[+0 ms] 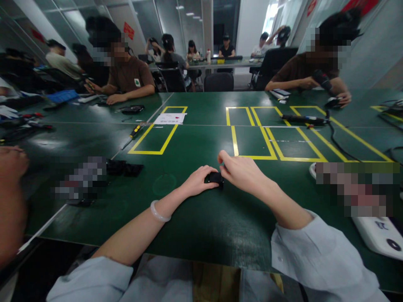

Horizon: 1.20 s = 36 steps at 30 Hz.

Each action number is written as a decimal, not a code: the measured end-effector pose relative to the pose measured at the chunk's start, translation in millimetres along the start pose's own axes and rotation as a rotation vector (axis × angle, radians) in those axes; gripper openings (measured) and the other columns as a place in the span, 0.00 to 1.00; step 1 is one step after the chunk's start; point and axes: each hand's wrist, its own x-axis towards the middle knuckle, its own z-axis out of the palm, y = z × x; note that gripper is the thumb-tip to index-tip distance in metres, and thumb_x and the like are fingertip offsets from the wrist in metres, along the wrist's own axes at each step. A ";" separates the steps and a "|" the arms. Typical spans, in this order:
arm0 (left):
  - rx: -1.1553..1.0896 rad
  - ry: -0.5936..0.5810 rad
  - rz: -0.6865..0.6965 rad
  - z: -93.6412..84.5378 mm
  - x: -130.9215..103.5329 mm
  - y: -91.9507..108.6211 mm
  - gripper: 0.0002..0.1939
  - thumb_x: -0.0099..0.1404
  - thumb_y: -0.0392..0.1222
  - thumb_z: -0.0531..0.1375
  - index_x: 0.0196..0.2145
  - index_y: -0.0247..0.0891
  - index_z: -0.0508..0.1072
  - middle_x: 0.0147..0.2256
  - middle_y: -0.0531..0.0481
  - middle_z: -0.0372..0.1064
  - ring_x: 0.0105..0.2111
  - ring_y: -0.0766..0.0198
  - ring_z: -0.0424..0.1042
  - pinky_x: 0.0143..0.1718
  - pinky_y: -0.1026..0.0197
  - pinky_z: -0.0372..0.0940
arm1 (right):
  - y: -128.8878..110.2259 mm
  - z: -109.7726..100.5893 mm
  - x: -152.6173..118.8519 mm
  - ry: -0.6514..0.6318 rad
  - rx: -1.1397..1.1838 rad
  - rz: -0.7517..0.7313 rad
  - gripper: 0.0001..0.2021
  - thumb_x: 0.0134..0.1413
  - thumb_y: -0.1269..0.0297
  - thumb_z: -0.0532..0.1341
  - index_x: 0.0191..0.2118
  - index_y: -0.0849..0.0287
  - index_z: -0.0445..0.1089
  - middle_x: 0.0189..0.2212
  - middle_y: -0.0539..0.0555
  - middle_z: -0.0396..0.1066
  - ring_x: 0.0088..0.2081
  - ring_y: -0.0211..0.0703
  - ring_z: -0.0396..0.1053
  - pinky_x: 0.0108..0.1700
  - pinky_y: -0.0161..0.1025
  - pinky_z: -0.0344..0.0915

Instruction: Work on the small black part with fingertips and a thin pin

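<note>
A small black box-like part [215, 179] rests on the green table [201, 226] in front of me. My left hand [201, 181] is wrapped around it from the left, fingers over its far side and thumb along its near side. Just right of the part, my right hand [237, 170] is curled, with thumb and index finger bent together near its right end. Whether those fingertips hold anything small is hidden. A pale bangle [160, 212] circles my left wrist.
A yellow-handled screwdriver [136, 131] and a white paper [171, 118] lie beyond my hands. Yellow tape rectangles [255, 157] mark the table. A black power tool [304, 120] with a cable lies far right. At the right edge is a white device [378, 235]. Another person's arm [11, 201] reaches in at left.
</note>
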 end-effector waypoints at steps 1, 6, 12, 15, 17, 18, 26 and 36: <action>0.002 0.001 -0.001 0.2 0.1 -0.1 0.19 0.60 0.53 0.61 0.45 0.41 0.68 0.41 0.48 0.66 0.43 0.55 0.66 0.46 0.55 0.61 | 0.0 0.0 0.3 0.000 -0.001 -0.001 0.10 0.62 0.63 0.47 0.46 0.58 0.59 0.31 0.53 0.74 0.29 0.42 0.71 0.27 0.36 0.46; -0.004 -0.001 0.001 -0.2 -0.2 0.3 0.20 0.60 0.53 0.60 0.46 0.41 0.68 0.42 0.48 0.66 0.44 0.55 0.66 0.46 0.54 0.61 | -0.7 -0.4 1.8 -0.023 -0.029 0.008 0.11 0.63 0.60 0.46 0.45 0.58 0.60 0.30 0.54 0.74 0.29 0.44 0.71 0.26 0.35 0.45; -0.005 0.000 0.009 -1.4 -0.5 1.1 0.19 0.60 0.53 0.61 0.46 0.41 0.68 0.43 0.48 0.66 0.44 0.55 0.66 0.46 0.54 0.61 | -0.7 -0.3 -0.2 -0.016 -0.012 -0.004 0.10 0.61 0.66 0.47 0.47 0.58 0.58 0.31 0.54 0.74 0.30 0.43 0.71 0.28 0.36 0.47; -0.003 0.002 0.006 -1.0 -0.4 1.9 0.19 0.60 0.53 0.60 0.45 0.41 0.68 0.42 0.48 0.66 0.43 0.55 0.66 0.47 0.54 0.61 | -0.7 -0.1 -0.4 -0.008 -0.012 0.006 0.10 0.62 0.64 0.46 0.46 0.57 0.58 0.32 0.54 0.74 0.30 0.43 0.71 0.28 0.36 0.48; -0.001 -0.002 -0.003 -0.5 -0.2 2.0 0.19 0.60 0.53 0.60 0.45 0.41 0.68 0.42 0.48 0.67 0.43 0.55 0.66 0.46 0.54 0.61 | -0.7 -0.2 0.2 -0.007 -0.021 0.010 0.10 0.63 0.61 0.46 0.46 0.58 0.58 0.32 0.54 0.74 0.31 0.43 0.72 0.28 0.36 0.48; -0.001 -0.002 -0.005 -0.3 -0.1 1.9 0.20 0.60 0.53 0.60 0.46 0.41 0.68 0.42 0.48 0.67 0.43 0.54 0.66 0.46 0.54 0.61 | -0.7 -0.4 0.6 -0.013 -0.028 0.012 0.11 0.64 0.59 0.46 0.45 0.58 0.58 0.31 0.54 0.74 0.31 0.44 0.72 0.28 0.36 0.48; -0.003 -0.003 -0.001 -0.7 -0.1 0.2 0.19 0.60 0.53 0.61 0.45 0.42 0.68 0.43 0.48 0.66 0.44 0.55 0.65 0.46 0.54 0.61 | -1.3 -0.2 0.9 -0.019 -0.022 0.006 0.10 0.62 0.65 0.46 0.46 0.58 0.59 0.31 0.53 0.74 0.29 0.43 0.71 0.27 0.36 0.47; 0.004 -0.009 0.002 -0.5 0.0 0.3 0.19 0.60 0.53 0.61 0.45 0.41 0.68 0.42 0.48 0.67 0.43 0.55 0.66 0.45 0.55 0.61 | -1.3 -1.4 0.6 -0.022 -0.035 0.007 0.10 0.63 0.62 0.46 0.45 0.57 0.59 0.30 0.53 0.74 0.29 0.43 0.71 0.27 0.35 0.46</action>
